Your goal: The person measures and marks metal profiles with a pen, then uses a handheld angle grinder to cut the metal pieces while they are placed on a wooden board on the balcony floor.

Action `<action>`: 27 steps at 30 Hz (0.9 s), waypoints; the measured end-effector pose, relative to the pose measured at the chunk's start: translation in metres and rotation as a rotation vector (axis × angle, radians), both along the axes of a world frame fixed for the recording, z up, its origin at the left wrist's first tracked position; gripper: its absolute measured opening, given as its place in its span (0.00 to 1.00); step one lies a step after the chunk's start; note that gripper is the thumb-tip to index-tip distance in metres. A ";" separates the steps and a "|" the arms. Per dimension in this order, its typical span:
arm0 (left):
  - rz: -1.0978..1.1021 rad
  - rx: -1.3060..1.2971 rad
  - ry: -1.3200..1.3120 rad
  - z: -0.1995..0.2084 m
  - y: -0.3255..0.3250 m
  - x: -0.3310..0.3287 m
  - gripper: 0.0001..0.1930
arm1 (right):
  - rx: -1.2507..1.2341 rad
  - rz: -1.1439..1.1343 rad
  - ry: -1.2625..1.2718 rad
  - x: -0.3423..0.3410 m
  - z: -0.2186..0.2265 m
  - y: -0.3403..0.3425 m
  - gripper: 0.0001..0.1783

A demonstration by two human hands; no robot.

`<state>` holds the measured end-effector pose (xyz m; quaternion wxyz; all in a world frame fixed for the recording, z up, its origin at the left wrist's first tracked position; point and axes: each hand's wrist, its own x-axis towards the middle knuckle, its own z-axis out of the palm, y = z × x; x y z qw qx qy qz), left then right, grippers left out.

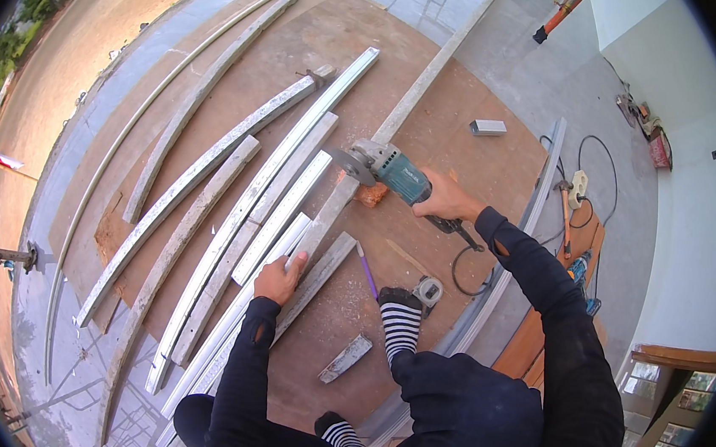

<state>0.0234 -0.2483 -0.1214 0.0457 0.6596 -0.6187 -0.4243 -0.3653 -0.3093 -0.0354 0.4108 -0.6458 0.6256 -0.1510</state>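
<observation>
My right hand is closed round the rear body of a teal angle grinder. The grinder's disc stands at the upper-left side of a long grey metal tube; whether it touches the tube I cannot tell. Nearer to me, my left hand grips this tube, thumb on top. A reddish-orange block, likely a piece of brick, sits beside the tube under the grinder. Purple marker or pencil and tape measure lie near my striped sock.
Several metal tubes, such as a white one, lie side by side to the left on a brown board. Short offcuts lie about. At right are a hammer, a power strip, a drill and loose cables.
</observation>
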 end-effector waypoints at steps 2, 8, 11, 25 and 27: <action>0.004 -0.001 0.002 0.000 0.000 0.002 0.41 | 0.011 0.005 -0.001 0.003 0.003 -0.002 0.38; -0.001 -0.004 -0.001 0.000 0.000 0.000 0.41 | -0.023 0.050 -0.020 0.002 0.006 -0.005 0.36; -0.002 -0.015 0.001 0.000 0.000 0.000 0.41 | -0.019 0.048 -0.007 0.004 0.004 -0.005 0.36; -0.002 0.025 0.038 0.004 0.000 0.001 0.41 | -0.072 0.105 0.013 -0.006 0.003 0.000 0.39; -0.002 -0.001 0.030 0.003 0.000 -0.002 0.41 | -0.043 0.102 0.041 -0.011 0.003 0.001 0.39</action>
